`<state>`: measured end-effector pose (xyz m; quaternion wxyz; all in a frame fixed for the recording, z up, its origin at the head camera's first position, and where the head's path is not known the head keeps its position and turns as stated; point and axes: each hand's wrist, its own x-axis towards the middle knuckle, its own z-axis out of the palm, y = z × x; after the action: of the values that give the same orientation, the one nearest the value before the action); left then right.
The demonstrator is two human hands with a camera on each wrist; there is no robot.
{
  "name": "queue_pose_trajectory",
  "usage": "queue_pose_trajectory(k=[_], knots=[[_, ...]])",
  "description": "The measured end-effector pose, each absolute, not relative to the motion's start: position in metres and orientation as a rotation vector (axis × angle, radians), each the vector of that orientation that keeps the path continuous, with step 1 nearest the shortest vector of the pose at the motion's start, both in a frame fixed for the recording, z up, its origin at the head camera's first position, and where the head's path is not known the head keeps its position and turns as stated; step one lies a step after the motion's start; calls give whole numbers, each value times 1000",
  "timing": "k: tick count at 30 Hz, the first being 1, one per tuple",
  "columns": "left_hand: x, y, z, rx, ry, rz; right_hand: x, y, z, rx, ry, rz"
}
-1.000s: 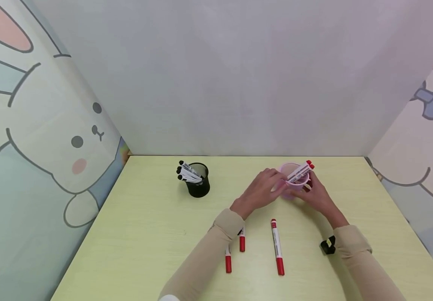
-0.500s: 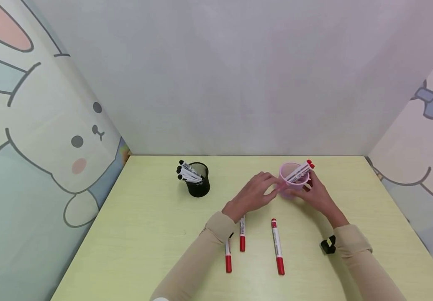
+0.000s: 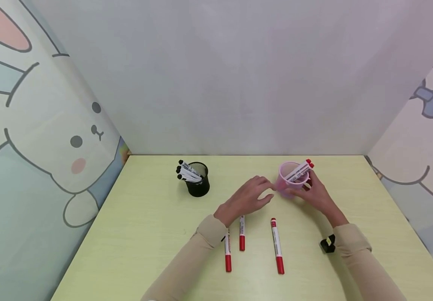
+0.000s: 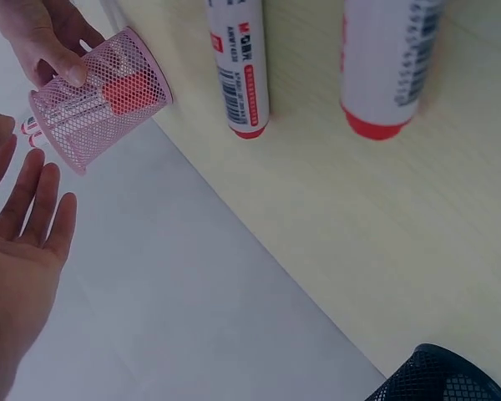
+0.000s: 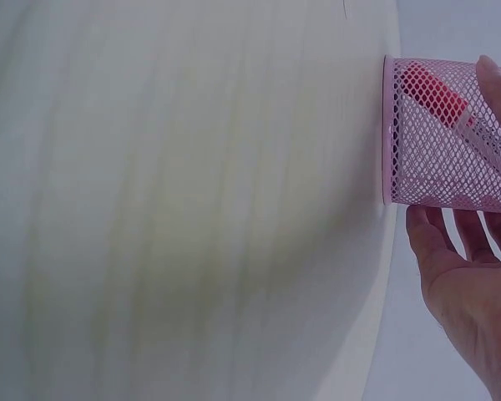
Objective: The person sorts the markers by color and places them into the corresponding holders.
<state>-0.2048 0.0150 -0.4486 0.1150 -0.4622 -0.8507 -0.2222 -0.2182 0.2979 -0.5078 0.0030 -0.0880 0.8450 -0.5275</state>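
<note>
The right hand [image 3: 316,194] is clamped on the pink cup [image 3: 282,185], thumb and fingers round its mesh wall; the cup stands at the far right of the table [image 3: 133,234], with red-capped markers [image 3: 299,171] leaning right inside it. The left hand [image 3: 246,196] is just left of that cup, thumb and fingers apart; whether a fingertip touches the cup cannot be told. Nearer, three loose markers [image 3: 277,246] with red ends lie between the forearms, and the black cup [image 3: 198,189], at the far left, contains black-capped markers [image 3: 190,173] leaning left.
</note>
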Motion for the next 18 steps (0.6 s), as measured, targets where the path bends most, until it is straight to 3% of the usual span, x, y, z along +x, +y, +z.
queue_pose_trajectory(k=[18], knots=[[-189,-14,-454,-1357,-2482,-599,-217,297,-504,-267,2634,-1681]])
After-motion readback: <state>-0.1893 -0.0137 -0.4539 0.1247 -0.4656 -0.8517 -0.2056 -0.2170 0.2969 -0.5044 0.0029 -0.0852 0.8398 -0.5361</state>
